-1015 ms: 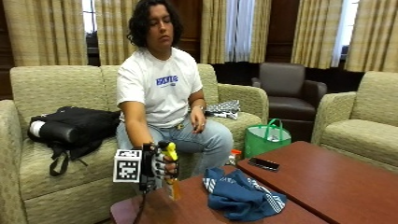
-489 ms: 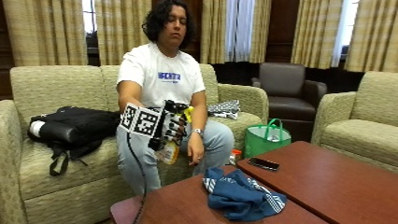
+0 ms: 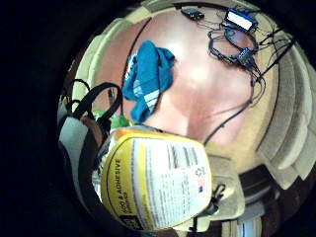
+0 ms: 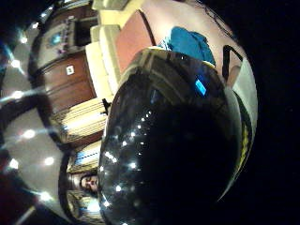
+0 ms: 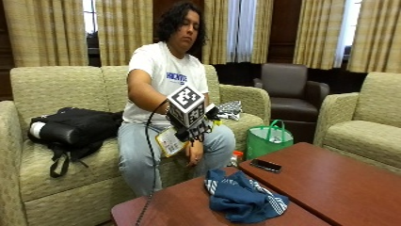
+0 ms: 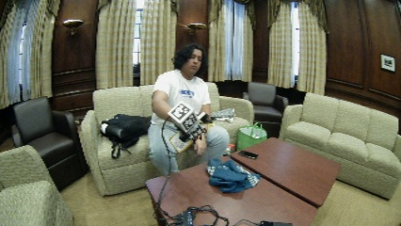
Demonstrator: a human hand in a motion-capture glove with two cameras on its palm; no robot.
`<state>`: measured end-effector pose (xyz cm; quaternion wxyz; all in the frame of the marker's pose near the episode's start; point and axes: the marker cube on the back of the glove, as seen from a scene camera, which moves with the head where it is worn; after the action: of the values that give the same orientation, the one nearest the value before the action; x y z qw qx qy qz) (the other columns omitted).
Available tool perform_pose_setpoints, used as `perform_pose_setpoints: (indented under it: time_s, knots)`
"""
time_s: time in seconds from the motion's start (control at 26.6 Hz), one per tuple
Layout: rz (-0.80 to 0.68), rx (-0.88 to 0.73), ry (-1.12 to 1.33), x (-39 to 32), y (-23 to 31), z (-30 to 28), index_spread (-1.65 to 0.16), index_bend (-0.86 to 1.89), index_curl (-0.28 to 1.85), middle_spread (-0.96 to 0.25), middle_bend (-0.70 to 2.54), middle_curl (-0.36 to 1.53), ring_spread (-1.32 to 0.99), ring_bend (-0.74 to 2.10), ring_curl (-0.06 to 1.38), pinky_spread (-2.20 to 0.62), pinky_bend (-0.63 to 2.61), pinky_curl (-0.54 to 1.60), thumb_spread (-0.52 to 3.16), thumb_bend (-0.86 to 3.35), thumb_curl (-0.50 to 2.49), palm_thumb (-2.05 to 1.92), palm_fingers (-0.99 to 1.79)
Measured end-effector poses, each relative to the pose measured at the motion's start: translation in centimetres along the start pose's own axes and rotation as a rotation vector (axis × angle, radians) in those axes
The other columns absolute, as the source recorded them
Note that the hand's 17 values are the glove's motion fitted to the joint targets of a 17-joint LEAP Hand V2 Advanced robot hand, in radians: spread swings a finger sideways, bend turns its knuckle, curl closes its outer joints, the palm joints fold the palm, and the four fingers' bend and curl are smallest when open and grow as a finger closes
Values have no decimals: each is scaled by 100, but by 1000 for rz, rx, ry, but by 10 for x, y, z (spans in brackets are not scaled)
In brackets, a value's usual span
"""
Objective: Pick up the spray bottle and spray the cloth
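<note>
Cloth (image 5: 243, 197) on table (image 5: 338, 181), phone (image 5: 266, 165) behind it; backpack (image 5: 72, 129) on sofa (image 5: 37, 94).

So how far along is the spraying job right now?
Pickup looks done: the gloved right hand holds the spray bottle up off the table, above the person's lap. The blue cloth lies crumpled on the table. Left: aiming the bottle at the cloth and spraying; no spray shows.

Spray bottle (image 5: 169, 141): yellow and white label, black print; cloth (image 5: 244, 197): deep blue with white stripes; hand (image 5: 199, 126): black glove; table (image 5: 338, 183): reddish-brown wood; sofa (image 5: 37, 89): beige-green weave; backpack (image 5: 72, 129): black; bag (image 5: 268, 141) on far floor: green; phone (image 5: 266, 165): black.
</note>
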<state>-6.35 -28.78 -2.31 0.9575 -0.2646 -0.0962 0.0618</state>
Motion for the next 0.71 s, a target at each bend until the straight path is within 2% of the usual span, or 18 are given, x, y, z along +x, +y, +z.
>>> perform_pose_setpoints:
  time_s: [0.3,0.71]
  knots:
    - [66,-186,276,-31,-40,30,-23,45,57,-19,60,58,-21,70,51,-27,49,42,26,-2,74,93,134]
    - [105,-231,722,-51,-84,69,-23,44,58,-19,60,58,-21,69,51,-27,49,42,26,-3,76,92,134]
